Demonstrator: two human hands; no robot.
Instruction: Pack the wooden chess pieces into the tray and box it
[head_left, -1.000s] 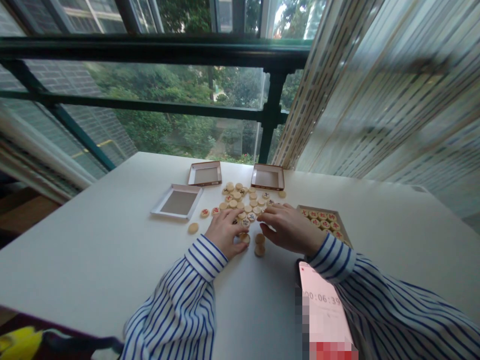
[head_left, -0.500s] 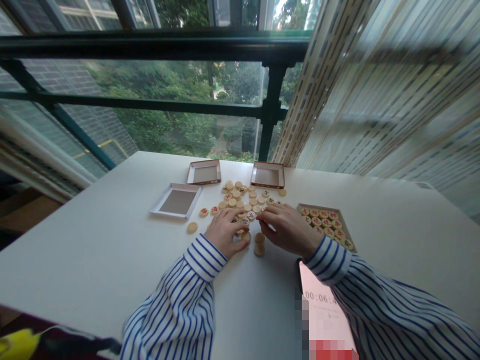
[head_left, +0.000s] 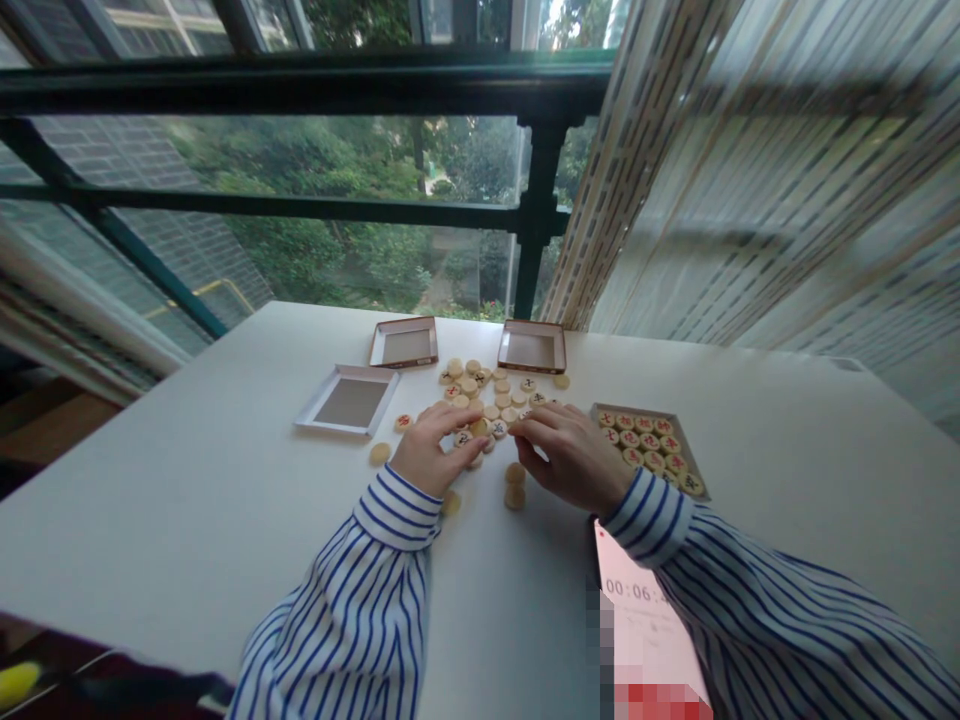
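Observation:
My left hand point(head_left: 433, 447) reaches over the near left of a loose heap of wooden Chinese chess pieces point(head_left: 502, 400). Between its thumb and fingertips is a tilted yellowish chess piece point(head_left: 478, 427). My right hand point(head_left: 570, 450) hovers at the heap's right side, fingers bent and tips pressed together near a black-marked piece point(head_left: 499, 428); whatever they pinch is hidden. Below the gap between my hands sit two plain pieces point(head_left: 514, 485), close together. Another piece point(head_left: 451, 503) lies by my left cuff.
Right of my right hand stands a shallow box point(head_left: 694, 455) with rows of red-marked and some black-marked pieces. Three box parts lie farther back: a white tray point(head_left: 307, 425), a brown-edged one point(head_left: 405, 364) and another point(head_left: 532, 370). A phone point(head_left: 637, 620) showing a timer lies under my right forearm.
My left hand has drawn slightly left, and a tilted piece now shows at its fingertips. A piece by the left cuff has come into view. My right hand has barely moved.

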